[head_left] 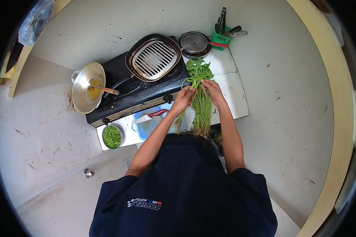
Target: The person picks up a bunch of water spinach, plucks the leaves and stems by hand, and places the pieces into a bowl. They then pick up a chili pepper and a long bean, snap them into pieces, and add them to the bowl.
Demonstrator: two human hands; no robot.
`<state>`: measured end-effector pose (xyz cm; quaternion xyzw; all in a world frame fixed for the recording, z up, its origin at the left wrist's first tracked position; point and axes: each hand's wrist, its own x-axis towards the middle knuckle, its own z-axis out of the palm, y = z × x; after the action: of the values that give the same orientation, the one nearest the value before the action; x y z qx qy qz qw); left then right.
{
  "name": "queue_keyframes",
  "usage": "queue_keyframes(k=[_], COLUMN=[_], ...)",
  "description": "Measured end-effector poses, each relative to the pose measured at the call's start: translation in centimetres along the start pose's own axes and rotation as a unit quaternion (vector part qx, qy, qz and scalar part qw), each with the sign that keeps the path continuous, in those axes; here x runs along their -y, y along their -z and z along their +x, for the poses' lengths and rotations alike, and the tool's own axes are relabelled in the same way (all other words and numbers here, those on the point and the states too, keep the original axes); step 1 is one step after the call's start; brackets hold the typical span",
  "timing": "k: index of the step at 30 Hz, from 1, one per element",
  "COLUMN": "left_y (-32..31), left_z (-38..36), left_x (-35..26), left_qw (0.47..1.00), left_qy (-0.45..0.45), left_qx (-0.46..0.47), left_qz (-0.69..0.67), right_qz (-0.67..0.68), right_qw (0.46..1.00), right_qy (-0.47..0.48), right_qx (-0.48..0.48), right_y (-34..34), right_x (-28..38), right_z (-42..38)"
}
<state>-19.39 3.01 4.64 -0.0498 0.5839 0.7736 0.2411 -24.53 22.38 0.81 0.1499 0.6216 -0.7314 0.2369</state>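
Observation:
A bunch of leafy celery point(202, 108) with long thin stems lies on the white counter, its leaves at the far end and its roots close to my body. My left hand point(182, 99) has its fingers closed around a few stems at the left of the bunch, with their lower ends hanging below the hand. Over the upper stems, my right hand point(213, 93) pinches a stem near the leaves. Left of the bunch, a knife point(150, 115) with a dark red handle rests on a blue cutting board point(146, 128), partly behind my left forearm.
A black gas stove point(138, 96) carries a grill pan point(154, 58) and, at left, a wok point(80, 93) with a wooden-handled utensil. A bowl of chopped greens point(112, 137) stands at the front left. At the back are a strainer point(194, 41) and a green utensil basket point(220, 39).

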Motion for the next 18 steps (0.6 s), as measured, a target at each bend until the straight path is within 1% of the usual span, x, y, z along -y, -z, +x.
queue_keyframes(k=[5, 8, 11, 13, 14, 18], left_y=[1.0, 1.4, 1.0, 0.8, 0.9, 0.8], left_z=[-0.3, -0.2, 0.1, 0.3, 0.3, 0.7], left_x=[-1.0, -1.2, -1.1, -0.8, -0.7, -0.5], left_qw=[0.999, 0.997, 0.995, 0.995, 0.997, 0.999], left_qy=[-0.018, -0.035, -0.057, -0.078, -0.058, 0.021], left_qx=[-0.037, -0.069, -0.074, -0.06, -0.053, -0.03], left_qz=[-0.018, -0.03, -0.031, -0.028, -0.019, 0.008], right_qz=[0.11, 0.17, 0.242, 0.24, 0.24, 0.146], right_qw=[0.994, 0.985, 0.97, 0.97, 0.97, 0.989], right_qy=[0.01, 0.027, 0.037, 0.032, 0.029, -0.008], right_qx=[0.007, -0.005, 0.005, -0.013, -0.023, -0.017], right_y=[-0.1, -0.5, -0.3, -0.9, -1.2, -0.2], right_x=[-0.5, 1.2, 2.2, 3.2, 3.6, 2.0], right_z=[0.3, -1.0, -1.5, -2.3, -2.7, -1.6])
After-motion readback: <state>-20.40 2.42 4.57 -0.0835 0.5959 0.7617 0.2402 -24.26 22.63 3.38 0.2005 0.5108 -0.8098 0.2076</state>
